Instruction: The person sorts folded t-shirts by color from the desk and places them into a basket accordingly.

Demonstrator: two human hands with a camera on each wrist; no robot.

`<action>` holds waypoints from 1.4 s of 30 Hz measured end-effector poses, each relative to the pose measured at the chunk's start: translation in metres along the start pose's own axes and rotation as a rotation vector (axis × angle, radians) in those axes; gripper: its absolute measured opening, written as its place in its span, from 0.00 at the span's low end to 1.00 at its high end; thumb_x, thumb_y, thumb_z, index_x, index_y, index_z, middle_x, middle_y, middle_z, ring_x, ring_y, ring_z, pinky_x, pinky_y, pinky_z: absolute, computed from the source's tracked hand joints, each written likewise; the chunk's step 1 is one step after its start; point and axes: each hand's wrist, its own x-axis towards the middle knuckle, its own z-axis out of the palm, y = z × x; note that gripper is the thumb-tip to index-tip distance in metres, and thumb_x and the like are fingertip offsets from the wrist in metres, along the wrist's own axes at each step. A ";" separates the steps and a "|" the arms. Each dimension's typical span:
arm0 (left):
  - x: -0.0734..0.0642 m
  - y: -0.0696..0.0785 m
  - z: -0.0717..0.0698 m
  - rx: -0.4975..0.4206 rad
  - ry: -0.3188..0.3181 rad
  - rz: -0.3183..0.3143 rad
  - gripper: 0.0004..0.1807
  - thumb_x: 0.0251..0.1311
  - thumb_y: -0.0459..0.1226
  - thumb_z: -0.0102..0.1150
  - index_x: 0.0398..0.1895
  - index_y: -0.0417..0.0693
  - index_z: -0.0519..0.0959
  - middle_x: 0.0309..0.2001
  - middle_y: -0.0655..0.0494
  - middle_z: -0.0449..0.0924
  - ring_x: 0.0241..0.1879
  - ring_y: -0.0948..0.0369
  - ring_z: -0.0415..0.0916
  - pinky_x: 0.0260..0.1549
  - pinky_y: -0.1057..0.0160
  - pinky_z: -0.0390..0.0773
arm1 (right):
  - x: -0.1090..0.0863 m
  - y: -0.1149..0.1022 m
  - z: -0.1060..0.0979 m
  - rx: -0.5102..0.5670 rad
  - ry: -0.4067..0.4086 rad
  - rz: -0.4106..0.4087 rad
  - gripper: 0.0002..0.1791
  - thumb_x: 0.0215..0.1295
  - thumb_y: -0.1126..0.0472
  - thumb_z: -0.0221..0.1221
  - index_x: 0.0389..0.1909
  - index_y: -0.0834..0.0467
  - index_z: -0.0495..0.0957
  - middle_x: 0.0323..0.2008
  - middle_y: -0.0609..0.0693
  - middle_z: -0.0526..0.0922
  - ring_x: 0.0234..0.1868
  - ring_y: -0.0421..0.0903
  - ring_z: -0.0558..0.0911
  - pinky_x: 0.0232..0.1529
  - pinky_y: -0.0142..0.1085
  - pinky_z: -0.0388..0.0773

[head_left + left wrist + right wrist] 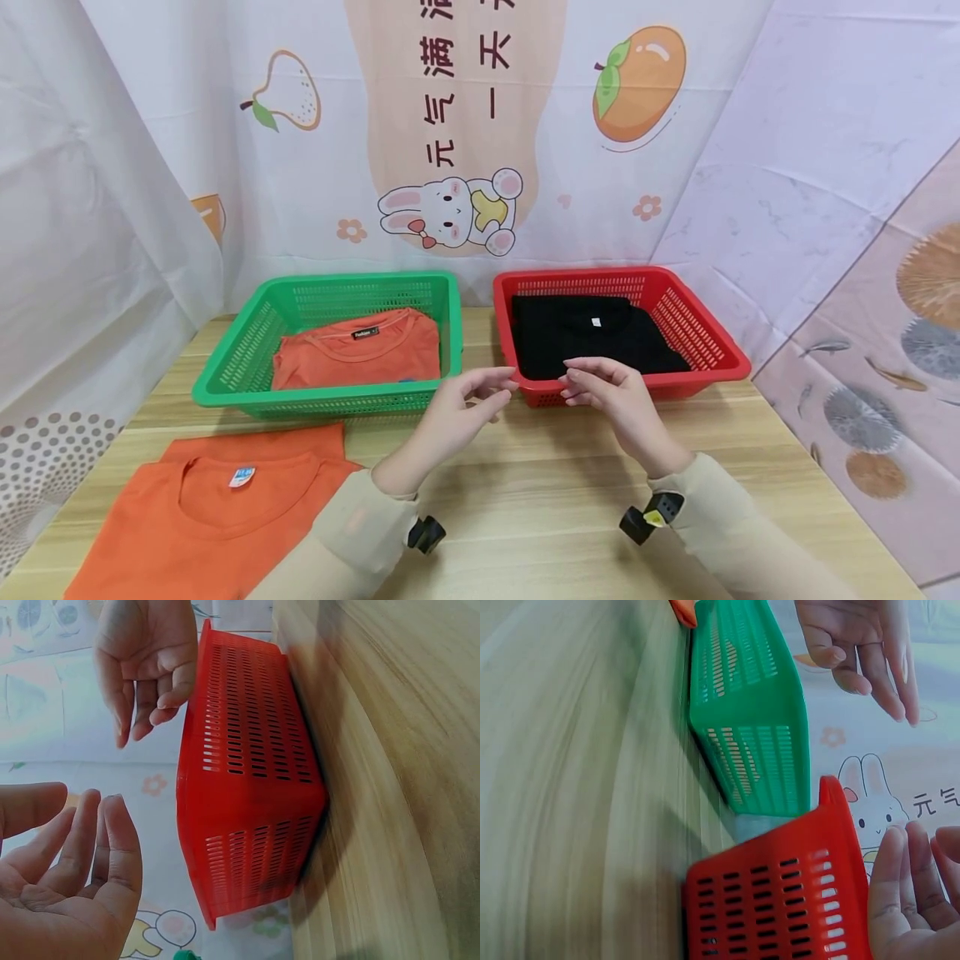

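Both hands hover over the table in front of the baskets, palms turned toward each other, fingers loosely bent. Nothing is held in the left hand [467,408], which is nearest the gap between the baskets. The right hand [611,400], also holding nothing, overlaps the near rim of the red basket [705,333] in the head view. A folded black shirt [585,337] lies inside that basket. In the green basket [232,350] is a folded orange shirt [367,346] with a black neck label. Another orange shirt [225,533], with a white-and-blue label, lies folded on the table at the left.
The wooden table [525,517] carries both baskets side by side at its far edge. Behind them hangs a white printed curtain [300,192] with fruit and a rabbit. More cloth hangs along both sides.
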 end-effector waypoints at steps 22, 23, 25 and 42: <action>-0.033 -0.009 -0.011 -0.160 0.013 -0.080 0.20 0.69 0.34 0.56 0.62 0.38 0.76 0.52 0.39 0.83 0.40 0.58 0.80 0.38 0.66 0.83 | -0.013 0.024 0.032 0.148 -0.071 0.098 0.11 0.70 0.67 0.56 0.49 0.67 0.79 0.35 0.46 0.89 0.35 0.42 0.87 0.44 0.35 0.85; -0.035 -0.010 -0.011 -0.170 0.010 -0.086 0.20 0.69 0.34 0.56 0.62 0.37 0.75 0.52 0.38 0.82 0.40 0.60 0.80 0.39 0.66 0.83 | -0.013 0.024 0.033 0.157 -0.072 0.102 0.11 0.70 0.67 0.56 0.49 0.67 0.80 0.36 0.46 0.89 0.35 0.42 0.87 0.44 0.35 0.85; -0.038 -0.010 -0.012 -0.194 0.007 -0.098 0.20 0.69 0.34 0.56 0.62 0.37 0.75 0.53 0.38 0.82 0.40 0.64 0.80 0.39 0.66 0.83 | -0.015 0.025 0.036 0.171 -0.072 0.109 0.11 0.70 0.67 0.56 0.49 0.65 0.80 0.36 0.46 0.89 0.35 0.42 0.87 0.44 0.36 0.85; -0.069 -0.023 -0.033 -0.264 0.143 -0.225 0.21 0.68 0.33 0.58 0.63 0.38 0.75 0.52 0.39 0.82 0.41 0.62 0.82 0.41 0.63 0.83 | -0.023 0.039 0.070 0.303 -0.139 0.148 0.12 0.71 0.68 0.54 0.40 0.50 0.84 0.34 0.45 0.88 0.34 0.39 0.86 0.42 0.34 0.85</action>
